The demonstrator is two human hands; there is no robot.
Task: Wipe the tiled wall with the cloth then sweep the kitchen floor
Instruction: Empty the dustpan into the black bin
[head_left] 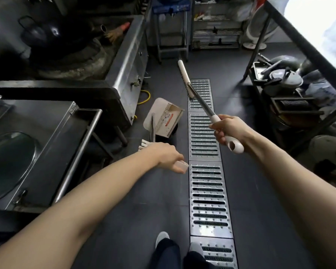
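From the head view we look down a dark kitchen floor (260, 191) with a long metal drain grate (206, 144) running from near to far, just right of centre. Our right hand (228, 129) is wrapped around the white grip of the broom (200, 101); its fingers are curled tight on the handle, whose looped end sticks out below the palm. The metal shaft slants away to the far left, and the white broom head (184, 74) sits at the far end of the grate, partly on the floor beside it.

Our left hand (166, 156) reaches out over the floor left of the grate, fingers curled around a white handle end that shows just under the knuckles. It belongs to the dustpan (164, 117), which stands tilted on the floor just ahead of the hand, near the grate's left edge. The pan carries a white label with a red stripe, but the writing is too small to read.

To the left stands a steel counter (47, 144) with a glass lid (8, 164) on it, and farther off a wok station (124, 55). On the right, a low shelf (291, 105) holds pots and lids. Our shoes (162, 238) show at the near edge.
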